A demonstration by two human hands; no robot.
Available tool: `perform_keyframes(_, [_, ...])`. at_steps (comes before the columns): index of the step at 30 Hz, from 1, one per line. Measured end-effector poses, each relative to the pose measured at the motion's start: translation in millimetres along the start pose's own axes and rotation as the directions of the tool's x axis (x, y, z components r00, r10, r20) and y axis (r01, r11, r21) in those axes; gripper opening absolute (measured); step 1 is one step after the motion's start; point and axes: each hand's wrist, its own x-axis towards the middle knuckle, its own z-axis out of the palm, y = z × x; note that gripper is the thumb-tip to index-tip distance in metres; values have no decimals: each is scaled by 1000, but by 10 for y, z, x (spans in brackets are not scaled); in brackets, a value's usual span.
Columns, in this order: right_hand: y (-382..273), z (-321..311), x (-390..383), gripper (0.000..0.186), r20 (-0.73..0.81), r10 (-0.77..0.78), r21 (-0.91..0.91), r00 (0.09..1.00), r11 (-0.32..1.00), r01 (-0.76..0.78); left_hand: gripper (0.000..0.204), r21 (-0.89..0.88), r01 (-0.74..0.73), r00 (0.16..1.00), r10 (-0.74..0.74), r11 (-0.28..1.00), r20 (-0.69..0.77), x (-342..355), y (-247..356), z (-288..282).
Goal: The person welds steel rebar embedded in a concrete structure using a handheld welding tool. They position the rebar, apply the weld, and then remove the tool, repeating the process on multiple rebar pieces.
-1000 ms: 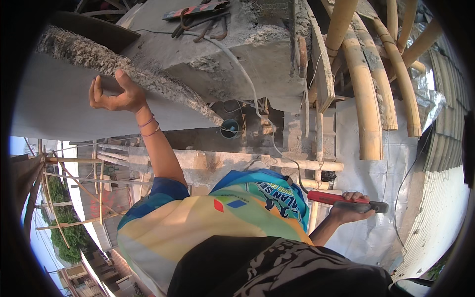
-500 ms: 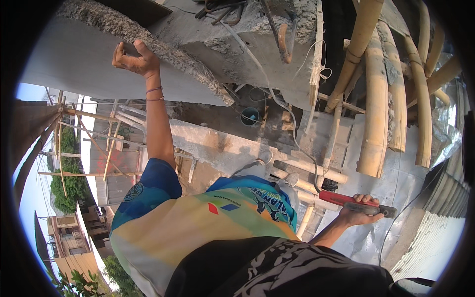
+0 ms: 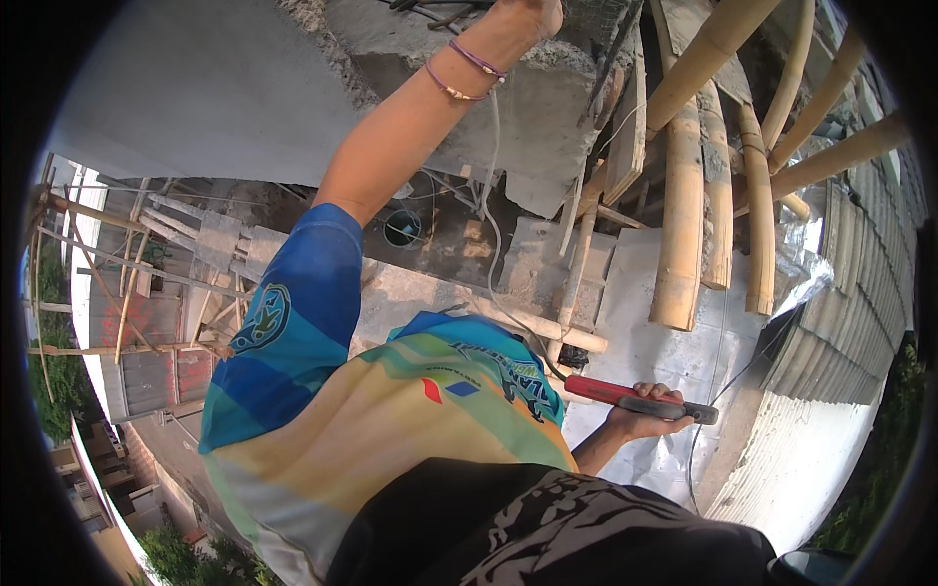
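My left arm stretches up across the view, and my left hand (image 3: pixel 539 16) is partly cut off by the top edge. Its fingers do not show, so I cannot see whether it grips anything. Rough grey concrete (image 3: pixel 547 88) lies just below and beside that hand. At the lower right my right hand (image 3: pixel 657 404) is wrapped round a long red and dark grey corded power tool (image 3: pixel 611 393), held roughly level. Its exact kind is not clear. A cable (image 3: pixel 491 210) runs from near the concrete down toward the tool's red end.
Thick bamboo poles (image 3: pixel 674 225) stand at the right, beside corrugated roofing (image 3: pixel 831 313). A smooth concrete wall (image 3: pixel 195 107) fills the upper left. Far below are a dark bucket (image 3: pixel 403 228) and planks. Bamboo scaffolding (image 3: pixel 127 283) stands at the left.
My left hand has moved from the rough concrete edge at upper left toward the top middle. The view has shifted, and the power tool stays in my right hand.
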Motion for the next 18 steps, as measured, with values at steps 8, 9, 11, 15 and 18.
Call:
perform_keyframes(8, [302, 93, -322, 61, -8, -7, 58, 1000, 998, 8, 47, 0, -51, 970, 50, 999, 237, 12, -336, 392])
perform_keyframes(9, [339, 123, -349, 61, -6, 18, 76, 1000, 997, -17, 47, 8, -63, 965, 59, 998, 257, 1, -322, 389])
perform_keyframes(11, [388, 181, -395, 61, 21, 14, 86, 1000, 996, -16, 48, 28, -91, 950, 79, 995, 304, -33, -304, 416])
perform_keyframes(15, [453, 295, -456, 62, 52, 8, 124, 999, 992, -14, 49, 68, -133, 923, 98, 989, 373, -100, -253, 415])
perform_keyframes(18, [459, 337, -501, 63, 59, -14, 128, 998, 992, 6, 51, 95, -166, 900, 112, 981, 422, -120, -238, 445])
